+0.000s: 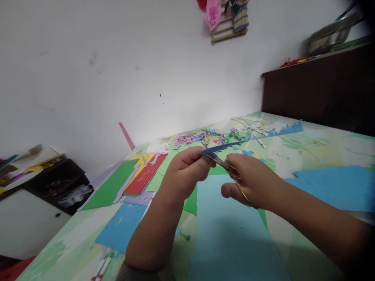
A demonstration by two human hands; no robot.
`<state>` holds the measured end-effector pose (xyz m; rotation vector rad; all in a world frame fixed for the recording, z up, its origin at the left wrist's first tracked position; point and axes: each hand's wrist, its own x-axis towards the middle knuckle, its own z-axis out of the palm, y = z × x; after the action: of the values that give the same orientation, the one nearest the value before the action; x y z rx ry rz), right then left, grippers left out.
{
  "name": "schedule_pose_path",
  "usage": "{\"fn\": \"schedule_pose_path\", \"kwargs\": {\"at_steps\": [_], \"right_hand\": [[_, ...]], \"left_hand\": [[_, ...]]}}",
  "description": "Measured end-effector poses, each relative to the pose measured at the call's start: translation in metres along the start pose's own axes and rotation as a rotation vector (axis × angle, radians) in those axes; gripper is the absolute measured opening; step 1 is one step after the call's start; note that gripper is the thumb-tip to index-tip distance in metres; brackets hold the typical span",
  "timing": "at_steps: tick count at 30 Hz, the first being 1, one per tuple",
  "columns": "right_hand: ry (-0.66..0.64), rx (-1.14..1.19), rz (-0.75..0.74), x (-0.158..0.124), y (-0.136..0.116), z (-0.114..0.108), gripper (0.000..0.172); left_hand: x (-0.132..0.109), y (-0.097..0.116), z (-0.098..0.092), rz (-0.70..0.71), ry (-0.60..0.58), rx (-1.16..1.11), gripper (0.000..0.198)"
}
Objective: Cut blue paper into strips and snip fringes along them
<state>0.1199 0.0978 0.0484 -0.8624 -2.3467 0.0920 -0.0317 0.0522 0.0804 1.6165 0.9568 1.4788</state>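
Observation:
My left hand (187,168) is closed in a pinch on one end of a long blue paper strip (258,136) with a fringed upper edge; the strip stretches up and to the right above the table. My right hand (254,181) is closed round the gold handles of small scissors (225,166), whose blades meet the strip right beside my left fingertips. Below both hands lies a large light-blue sheet (231,238) on the table.
The green-patterned table (293,156) carries red (146,175), green (113,185), yellow and blue paper sheets (336,185), several rolled paper bits and scraps (211,136) near the wall, and markers (101,269) at the front edge. A dark cabinet (319,93) stands right, a low cluttered shelf (38,171) left.

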Motion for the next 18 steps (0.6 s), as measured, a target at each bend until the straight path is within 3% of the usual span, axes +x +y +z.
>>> {"fn": "schedule_pose_path", "kwargs": {"at_steps": [5, 18], "right_hand": [[-0.003, 0.069, -0.020, 0.000, 0.001, 0.002, 0.038], [0.011, 0.075, 0.001, -0.002, -0.002, 0.002, 0.048]], "left_hand": [[-0.004, -0.001, -0.001, 0.183, 0.093, 0.247, 0.015], [-0.008, 0.013, 0.004, 0.257, -0.020, 0.480, 0.019]]}}
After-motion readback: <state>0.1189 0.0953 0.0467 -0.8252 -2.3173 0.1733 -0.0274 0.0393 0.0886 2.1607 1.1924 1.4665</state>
